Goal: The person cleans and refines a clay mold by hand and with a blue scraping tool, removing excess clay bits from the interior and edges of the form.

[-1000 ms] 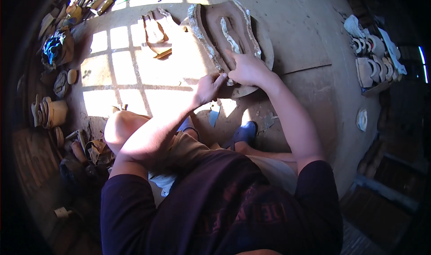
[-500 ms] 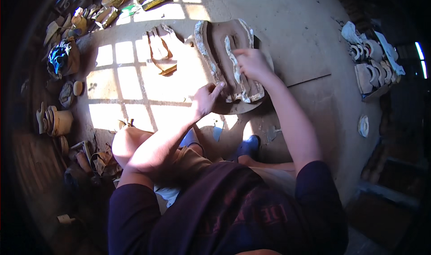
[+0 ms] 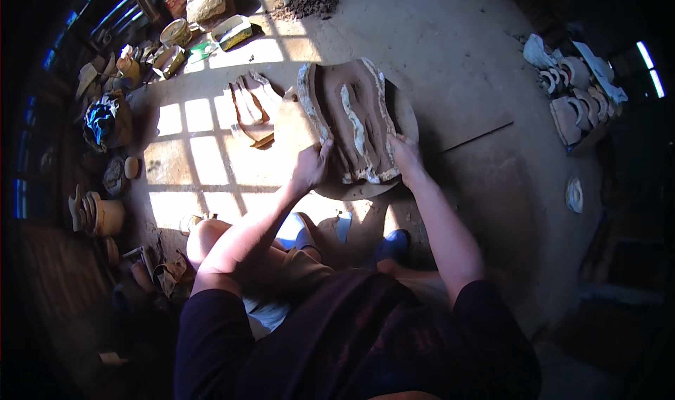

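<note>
In front of me a brown, hollowed clay piece [image 3: 339, 94] with raised walls rests on a round board [image 3: 406, 111]. Whitish, crusty material runs along its wall tops, and a pale ridge [image 3: 354, 122] stands down its middle. My left hand [image 3: 311, 166] grips the piece's lower left wall, thumb on top. On the opposite side my right hand [image 3: 406, 159] holds the lower right wall, fingers partly hidden behind it. A smaller brown clay piece [image 3: 251, 108] with upright strips lies on the floor to the left.
Pots, trays and scraps [image 3: 169, 62] line the far left. A brown crumbly heap [image 3: 307, 4] lies at the far side. Curved pale pieces [image 3: 573, 111] stand at the right, with a thin dark rod [image 3: 478, 137] nearer. My blue shoes [image 3: 396, 245] are below the board.
My right hand has left the middle ridge and taken hold of the right wall. My left hand stays at the left wall. The whole view has shifted, showing more of the far floor.
</note>
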Motion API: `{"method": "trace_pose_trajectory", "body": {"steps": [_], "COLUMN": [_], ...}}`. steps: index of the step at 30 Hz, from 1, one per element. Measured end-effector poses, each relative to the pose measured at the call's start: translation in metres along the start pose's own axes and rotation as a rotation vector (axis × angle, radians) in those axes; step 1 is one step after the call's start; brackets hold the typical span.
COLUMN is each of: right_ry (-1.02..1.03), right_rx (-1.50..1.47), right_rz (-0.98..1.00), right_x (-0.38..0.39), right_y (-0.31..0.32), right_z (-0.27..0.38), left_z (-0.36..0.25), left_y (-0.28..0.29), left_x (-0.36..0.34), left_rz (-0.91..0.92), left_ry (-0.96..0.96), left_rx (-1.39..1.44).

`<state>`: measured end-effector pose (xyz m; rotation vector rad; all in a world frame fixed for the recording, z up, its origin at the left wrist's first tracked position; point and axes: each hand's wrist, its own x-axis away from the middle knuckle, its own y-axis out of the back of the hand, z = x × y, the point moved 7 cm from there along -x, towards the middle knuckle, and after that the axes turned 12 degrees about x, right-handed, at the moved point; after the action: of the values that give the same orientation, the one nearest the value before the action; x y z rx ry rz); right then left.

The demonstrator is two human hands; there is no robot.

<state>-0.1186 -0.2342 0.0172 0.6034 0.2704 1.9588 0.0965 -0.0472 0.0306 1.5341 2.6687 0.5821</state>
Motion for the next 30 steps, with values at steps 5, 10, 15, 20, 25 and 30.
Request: {"method": "trace_pose_trajectory", "body": {"steps": [5,10,15,20,25,30], "right_ry": [0.211,0.99,1.365,0.858,0.985,1.175], "right_rx": [0.485,0.56,0.661,0.514,0.307,0.426], "right_rz": [0.011,-0.076,-0.1,-0.087,-0.149,-0.096], "right_x": [0.044,0.159,0.198,0.131,0.186,0.201], "right_y": [0.016,0.005,-0.024,0.041,0.022,0.013], "right_z": [0.062,0.158,0.168,0.168,0.208,0.233], "left_z": [0.0,-0.028,-0.071,-0.113,-0.139,-0.151], "left_y": [0.003,-0.023,-0.047,-0.039,-0.009,-0.009], "left_x": [0.026,0.065,0.115,0.107,0.059,0.051], "left_rz": [0.009,0.163,0.953,0.716,0.239,0.401], "left_ry": [0.052,0.616,0.593,0.398,0.347,0.179], "left_rx": [0.047,0.948,1.655,0.922,1.528,1.549]}}
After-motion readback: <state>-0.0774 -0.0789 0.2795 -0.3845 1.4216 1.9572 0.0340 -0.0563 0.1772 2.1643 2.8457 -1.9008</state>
